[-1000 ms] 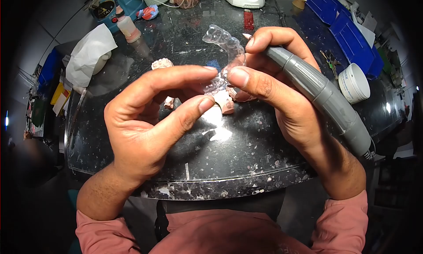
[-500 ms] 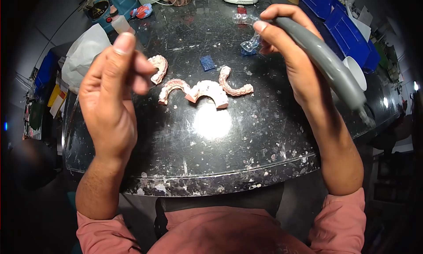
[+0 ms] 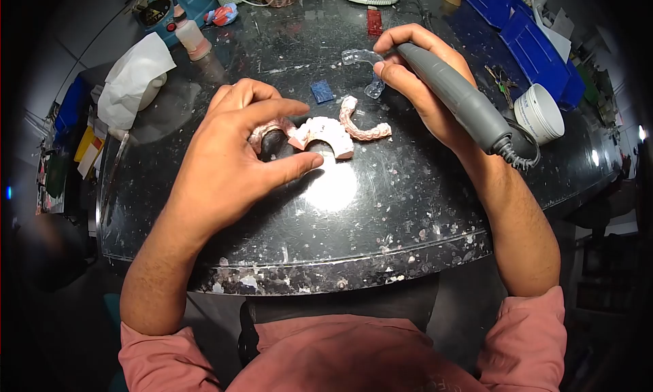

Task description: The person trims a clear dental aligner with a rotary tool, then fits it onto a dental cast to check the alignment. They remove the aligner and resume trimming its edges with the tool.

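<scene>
My left hand (image 3: 228, 147) is open over the left part of the black table, thumb and forefinger spread beside a pale plaster dental cast (image 3: 325, 132). Another horseshoe-shaped cast (image 3: 272, 125) is partly covered by its fingers. To the right lies a slim curved cast (image 3: 367, 131), touching or close to the middle one. In my right hand (image 3: 439, 116) is a grey dental handpiece (image 3: 452, 86) with a coiled cord end, resting across the palm. The same hand pinches a clear plastic dental aligner (image 3: 360, 56) between thumb and fingers, above the table.
A small blue square (image 3: 322, 91) and a red strip (image 3: 374, 22) lie on the table. At right stand a white tub (image 3: 541, 113) and blue trays (image 3: 537, 55). A bottle (image 3: 192, 40) and a white plastic bag (image 3: 136, 79) are at left.
My left hand has come down and right to the casts, its fingers spreading apart. My right hand has shifted slightly left, and the handpiece and aligner have turned with it.
</scene>
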### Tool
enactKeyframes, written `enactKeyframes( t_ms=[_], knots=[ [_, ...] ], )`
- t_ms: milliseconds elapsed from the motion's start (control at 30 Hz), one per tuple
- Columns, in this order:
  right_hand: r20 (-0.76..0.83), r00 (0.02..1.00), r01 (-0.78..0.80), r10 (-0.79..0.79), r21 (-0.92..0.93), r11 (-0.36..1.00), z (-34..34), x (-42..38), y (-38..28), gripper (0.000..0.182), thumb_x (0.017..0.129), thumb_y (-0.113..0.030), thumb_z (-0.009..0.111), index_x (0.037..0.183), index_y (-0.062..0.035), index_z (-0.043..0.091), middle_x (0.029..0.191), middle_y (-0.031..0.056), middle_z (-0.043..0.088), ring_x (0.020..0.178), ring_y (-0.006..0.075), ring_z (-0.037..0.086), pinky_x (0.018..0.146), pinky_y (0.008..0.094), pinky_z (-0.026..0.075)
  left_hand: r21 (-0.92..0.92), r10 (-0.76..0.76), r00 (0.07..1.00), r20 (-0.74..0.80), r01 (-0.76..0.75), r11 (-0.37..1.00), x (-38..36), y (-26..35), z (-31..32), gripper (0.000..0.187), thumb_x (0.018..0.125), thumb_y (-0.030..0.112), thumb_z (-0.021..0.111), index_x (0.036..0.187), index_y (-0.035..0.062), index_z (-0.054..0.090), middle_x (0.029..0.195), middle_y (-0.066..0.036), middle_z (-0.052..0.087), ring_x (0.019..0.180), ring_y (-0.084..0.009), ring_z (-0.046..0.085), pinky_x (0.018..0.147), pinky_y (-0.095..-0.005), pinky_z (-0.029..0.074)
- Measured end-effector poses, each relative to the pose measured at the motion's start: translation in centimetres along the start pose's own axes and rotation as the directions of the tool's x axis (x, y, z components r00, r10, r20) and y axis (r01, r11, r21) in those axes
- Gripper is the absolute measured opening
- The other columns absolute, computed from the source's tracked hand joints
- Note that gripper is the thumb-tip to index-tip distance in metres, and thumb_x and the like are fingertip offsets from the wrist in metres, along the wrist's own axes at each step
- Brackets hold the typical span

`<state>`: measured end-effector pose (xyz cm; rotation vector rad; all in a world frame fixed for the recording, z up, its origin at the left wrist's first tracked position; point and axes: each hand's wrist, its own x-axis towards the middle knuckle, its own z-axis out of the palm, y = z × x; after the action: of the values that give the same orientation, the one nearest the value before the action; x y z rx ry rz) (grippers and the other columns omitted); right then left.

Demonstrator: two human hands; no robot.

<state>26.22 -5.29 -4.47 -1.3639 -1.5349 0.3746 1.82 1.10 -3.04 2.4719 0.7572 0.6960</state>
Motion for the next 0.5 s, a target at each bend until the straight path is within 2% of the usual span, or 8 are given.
enactKeyframes(
  t_ms=[67,133,233,333,400,500],
  knots=[
    [0.001,1.000,0.021,-0.021,0.013,1.000,0.2,-0.1,0.0,0.017,0.088,-0.013,0.064,0.101,-0.0041,0.061,0.083,0.0008,0.060,0.077,0.0078,0.057,0.070,0.0226,0.046,0.108,0.046,0.999,0.014,-0.047,0.993,-0.1,-0.1,0.2,0.047,0.064,0.022,0.085,0.107,0.0080,0.072,0.097,-0.004,0.055,0.097,-0.0200,0.050,0.086,-0.0297,0.041],
    [0.005,0.999,0.044,-0.044,0.027,0.999,0.2,-0.1,-0.1,0.018,0.088,-0.013,0.064,0.104,-0.0034,0.061,0.083,0.0000,0.059,0.077,0.0061,0.054,0.070,0.0209,0.044,0.110,0.050,0.999,0.010,-0.051,0.993,-0.1,0.0,0.4,0.046,0.065,0.021,0.084,0.107,0.0082,0.072,0.096,-0.004,0.055,0.095,-0.0191,0.049,0.082,-0.0287,0.041],
    [0.027,0.997,0.076,-0.076,0.003,0.997,0.3,-0.1,-0.4,0.018,0.089,-0.011,0.063,0.105,-0.0032,0.061,0.085,0.0014,0.060,0.081,0.0077,0.058,0.074,0.0213,0.047,0.107,0.051,0.999,0.000,-0.051,0.993,-0.3,0.0,0.6,0.043,0.067,0.019,0.084,0.107,0.0086,0.072,0.096,-0.003,0.055,0.090,-0.0171,0.048,0.074,-0.0266,0.041],
    [0.035,0.995,0.091,-0.094,0.080,0.993,0.6,-0.1,-0.6,0.019,0.089,-0.011,0.063,0.107,-0.0032,0.061,0.087,0.0030,0.061,0.086,0.0099,0.061,0.077,0.0233,0.050,0.097,0.055,0.998,-0.001,-0.055,0.994,-0.3,0.1,0.7,0.040,0.069,0.018,0.083,0.106,0.0084,0.071,0.095,-0.002,0.055,0.087,-0.0156,0.046,0.068,-0.0251,0.039],
    [0.000,0.999,-0.046,0.048,0.267,0.963,1.0,-0.4,-1.8,0.017,0.087,-0.011,0.065,0.101,-0.0028,0.062,0.088,0.0045,0.063,0.082,0.0085,0.060,0.072,0.0239,0.051,0.093,0.058,0.998,0.001,-0.058,0.994,-0.3,0.2,0.7,0.039,0.069,0.017,0.082,0.106,0.0080,0.071,0.095,-0.002,0.055,0.086,-0.0150,0.046,0.066,-0.0246,0.039],
    [0.037,0.997,-0.076,0.067,0.324,0.943,0.9,-0.6,-2.5,0.023,0.088,-0.013,0.067,0.109,-0.0043,0.061,0.090,0.0040,0.063,0.087,0.0109,0.062,0.072,0.0253,0.052,0.067,0.057,0.998,-0.023,-0.055,0.996,-0.4,0.3,0.7,0.035,0.070,0.015,0.081,0.103,0.0063,0.071,0.094,-0.002,0.054,0.084,-0.0151,0.046,0.066,-0.0251,0.038]
  ],
)
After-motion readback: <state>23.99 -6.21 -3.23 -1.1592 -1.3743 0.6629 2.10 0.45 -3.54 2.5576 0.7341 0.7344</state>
